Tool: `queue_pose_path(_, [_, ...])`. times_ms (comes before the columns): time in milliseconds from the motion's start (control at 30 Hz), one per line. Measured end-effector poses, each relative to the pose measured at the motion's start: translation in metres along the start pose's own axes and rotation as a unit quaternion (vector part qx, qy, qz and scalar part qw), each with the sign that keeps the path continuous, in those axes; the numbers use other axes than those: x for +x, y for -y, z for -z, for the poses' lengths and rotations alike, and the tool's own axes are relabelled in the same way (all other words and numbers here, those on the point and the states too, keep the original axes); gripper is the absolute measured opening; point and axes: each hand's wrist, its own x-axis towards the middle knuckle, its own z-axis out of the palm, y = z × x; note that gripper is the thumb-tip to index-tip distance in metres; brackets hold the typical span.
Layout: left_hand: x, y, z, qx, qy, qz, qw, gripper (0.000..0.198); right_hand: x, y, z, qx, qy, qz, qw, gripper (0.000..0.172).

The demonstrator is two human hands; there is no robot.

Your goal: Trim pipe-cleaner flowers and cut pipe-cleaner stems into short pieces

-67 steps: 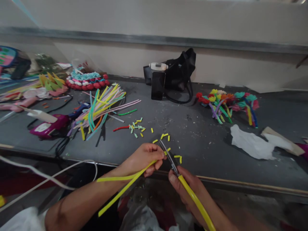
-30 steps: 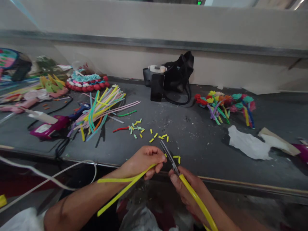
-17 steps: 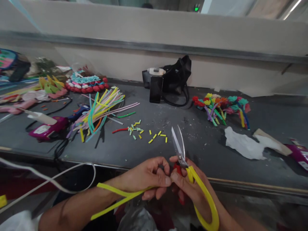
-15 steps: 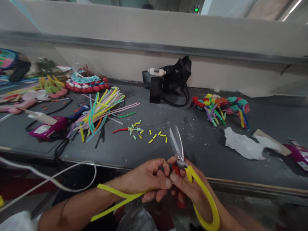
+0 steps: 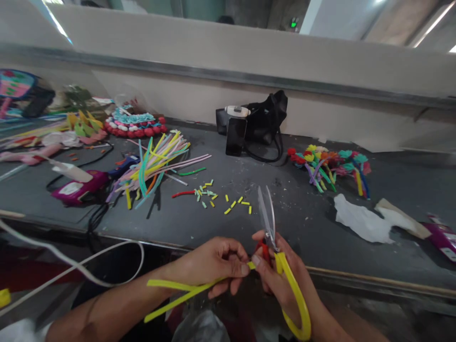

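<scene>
My left hand [image 5: 224,261] pinches yellow pipe cleaners [image 5: 174,302] between thumb and fingers, their long ends trailing back over the wrist. A short yellow tip sticks out past the thumb and meets the thumb of my right hand [image 5: 283,282]. That hand also holds scissors [image 5: 272,225] with one yellow and one red handle; the blades point up and stand slightly apart. Ahead on the table lie short yellow cut pieces [image 5: 233,204]. Beside them are pale green and yellow bits [image 5: 203,193] and a red pipe cleaner piece [image 5: 183,194].
A bundle of coloured pipe cleaners [image 5: 156,164] lies left, near a purple glue gun [image 5: 80,185]. At the back stand a phone [image 5: 235,137] and black bag [image 5: 265,118]. Pipe cleaner flowers [image 5: 327,164] and white paper [image 5: 359,221] lie right. A white cable [image 5: 89,259] hangs front left.
My hands have drawn slightly apart, and the short yellow tip now shows between them. The scissor blades look closer together. The whole view has shifted a little.
</scene>
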Motion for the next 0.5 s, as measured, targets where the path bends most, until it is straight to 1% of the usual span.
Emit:
queue_pose_path(133, [-0.005,-0.004,-0.002,0.005,-0.019,0.012,1.000,0.032,0.003,0.001,0.002,-0.007,-0.015,0.004,1.000,0.039])
queue_pose_path(300, [-0.007,-0.007,-0.006,0.009,-0.052,0.012,0.999,0.026,0.004,0.009,-0.003,0.056,-0.026,-0.036,0.997,0.047])
queue_pose_path(400, [-0.006,-0.009,-0.001,-0.001,-0.093,0.006,0.996,0.020,0.003,0.014,-0.003,0.071,-0.015,-0.056,0.996,0.053])
queue_pose_path(500, [-0.006,-0.012,0.007,-0.030,-0.151,-0.031,0.988,0.018,0.000,0.013,0.000,0.014,-0.004,-0.037,0.999,0.055])
